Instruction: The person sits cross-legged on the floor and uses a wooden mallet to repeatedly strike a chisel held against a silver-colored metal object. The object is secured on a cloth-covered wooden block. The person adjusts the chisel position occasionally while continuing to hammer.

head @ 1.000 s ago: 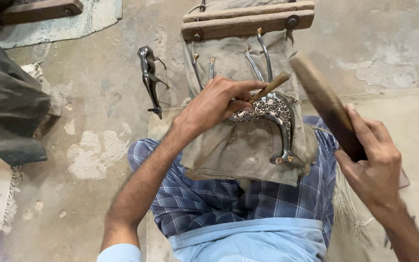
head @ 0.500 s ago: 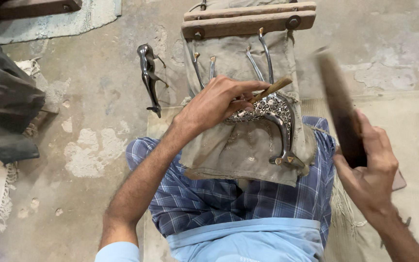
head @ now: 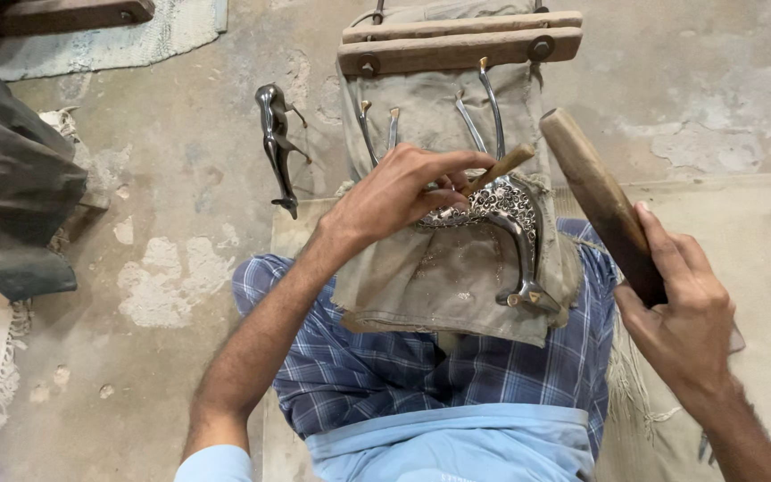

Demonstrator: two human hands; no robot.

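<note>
The wooden mallet [head: 601,203] is dark brown, paler at its rounded end. The punch [head: 497,170] has a light tan wooden shaft. The metal figure [head: 501,223] is silvery grey, its body covered in a fine dotted, lacy pattern — its legs plain and polished. The cloth [head: 439,277] beneath is drab khaki, stained. The lungi [head: 377,375] is blue plaid with thin white lines; the shirt [head: 457,446] is plain pale blue. A second figure [head: 277,143] on the mottled grey-beige floor [head: 180,223] is dark, glossy metal.
</note>
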